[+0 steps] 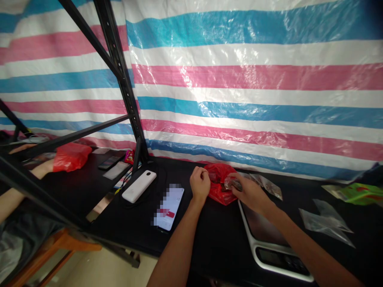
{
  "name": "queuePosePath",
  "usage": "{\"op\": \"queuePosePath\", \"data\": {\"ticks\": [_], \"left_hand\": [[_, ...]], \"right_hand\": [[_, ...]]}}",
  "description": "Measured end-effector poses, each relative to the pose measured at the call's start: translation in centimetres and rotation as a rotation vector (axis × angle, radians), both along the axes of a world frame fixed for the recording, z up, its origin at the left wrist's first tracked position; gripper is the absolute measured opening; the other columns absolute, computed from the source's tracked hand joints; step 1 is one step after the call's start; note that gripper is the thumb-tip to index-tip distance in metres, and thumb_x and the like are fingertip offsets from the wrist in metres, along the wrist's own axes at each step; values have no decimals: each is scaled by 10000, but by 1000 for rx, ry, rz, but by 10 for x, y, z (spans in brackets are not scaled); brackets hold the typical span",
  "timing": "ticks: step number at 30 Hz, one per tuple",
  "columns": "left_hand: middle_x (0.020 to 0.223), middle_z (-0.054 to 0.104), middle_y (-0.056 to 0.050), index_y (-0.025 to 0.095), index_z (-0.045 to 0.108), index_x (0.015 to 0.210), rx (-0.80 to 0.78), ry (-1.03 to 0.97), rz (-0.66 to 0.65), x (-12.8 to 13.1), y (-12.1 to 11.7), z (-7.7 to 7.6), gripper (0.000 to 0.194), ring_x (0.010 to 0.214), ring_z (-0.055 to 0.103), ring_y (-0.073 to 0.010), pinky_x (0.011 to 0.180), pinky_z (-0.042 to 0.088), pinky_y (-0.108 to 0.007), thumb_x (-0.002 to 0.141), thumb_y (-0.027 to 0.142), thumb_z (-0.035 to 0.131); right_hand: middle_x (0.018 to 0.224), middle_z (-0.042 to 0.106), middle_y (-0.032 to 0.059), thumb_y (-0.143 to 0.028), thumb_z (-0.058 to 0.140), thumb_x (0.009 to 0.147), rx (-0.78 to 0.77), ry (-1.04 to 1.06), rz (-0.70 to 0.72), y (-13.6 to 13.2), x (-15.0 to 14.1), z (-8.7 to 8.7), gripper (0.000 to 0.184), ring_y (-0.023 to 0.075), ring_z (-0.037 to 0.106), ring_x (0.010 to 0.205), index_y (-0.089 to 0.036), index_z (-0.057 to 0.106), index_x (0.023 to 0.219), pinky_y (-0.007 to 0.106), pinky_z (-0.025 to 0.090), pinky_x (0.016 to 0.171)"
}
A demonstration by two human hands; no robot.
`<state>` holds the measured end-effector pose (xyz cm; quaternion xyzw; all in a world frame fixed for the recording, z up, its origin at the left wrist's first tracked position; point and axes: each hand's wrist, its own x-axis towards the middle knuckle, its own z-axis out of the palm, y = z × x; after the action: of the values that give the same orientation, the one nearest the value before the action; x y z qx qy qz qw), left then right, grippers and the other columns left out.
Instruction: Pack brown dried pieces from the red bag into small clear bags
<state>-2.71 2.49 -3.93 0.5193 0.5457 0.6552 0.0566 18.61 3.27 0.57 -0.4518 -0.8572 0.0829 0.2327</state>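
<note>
One red bag [218, 193], fingers [201, 175] at either side

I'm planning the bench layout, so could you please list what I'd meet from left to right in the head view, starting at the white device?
White device → phone → left hand → red bag → right hand → scale → clear bags → green packet.

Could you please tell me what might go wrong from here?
The clear plastic packet in the right hand might slip or snag on the crumpled red plastic bag. The right forearm passes over the digital scale and could bump it. The smartphone lies near the left forearm, which might nudge it.
</note>
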Motion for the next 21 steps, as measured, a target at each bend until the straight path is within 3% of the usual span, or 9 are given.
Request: {"op": "queuePosePath", "data": {"ticks": [6, 13, 17, 21], "left_hand": [[742, 604, 6, 226, 578, 673, -7, -12, -12, 0, 1, -1, 284, 716, 608, -150, 715, 468, -269, 858, 28, 494], [741, 602, 6, 226, 579, 672, -11, -7, -24, 1, 2, -1, 283, 725, 605, -149, 722, 465, -269, 858, 31, 491], [739, 596, 7, 226, 572, 665, -16, -5, -20, 1, 1, -1, 290, 723, 603, -150, 720, 467, -269, 861, 29, 490], [736, 601, 8, 228, 576, 665, -17, 3, -26, 2, -1, 0, 296, 720, 610, -150, 723, 472, -267, 862, 25, 490]], "right_hand": [[1162, 811, 83, -309, 632, 912, -15, 0, -13, 8, 5, -8, 422, 340, 774, 1041, -268, 669, 1331, 469, 601, 891], [1165, 813, 70, -341, 629, 944, -40, 145, -13, 8, 15, -9, 367, 327, 775, 1061, -273, 697, 1298, 470, 606, 941], [1163, 811, 70, -425, 641, 957, -81, 296, -53, -8, 40, -13, 401, 315, 784, 1032, -277, 667, 1329, 448, 628, 913], [1150, 813, 51, -540, 694, 907, -80, 372, -212, -38, 77, -29, 460, 311, 791, 998, -296, 676, 1297, 405, 649, 854]]}}
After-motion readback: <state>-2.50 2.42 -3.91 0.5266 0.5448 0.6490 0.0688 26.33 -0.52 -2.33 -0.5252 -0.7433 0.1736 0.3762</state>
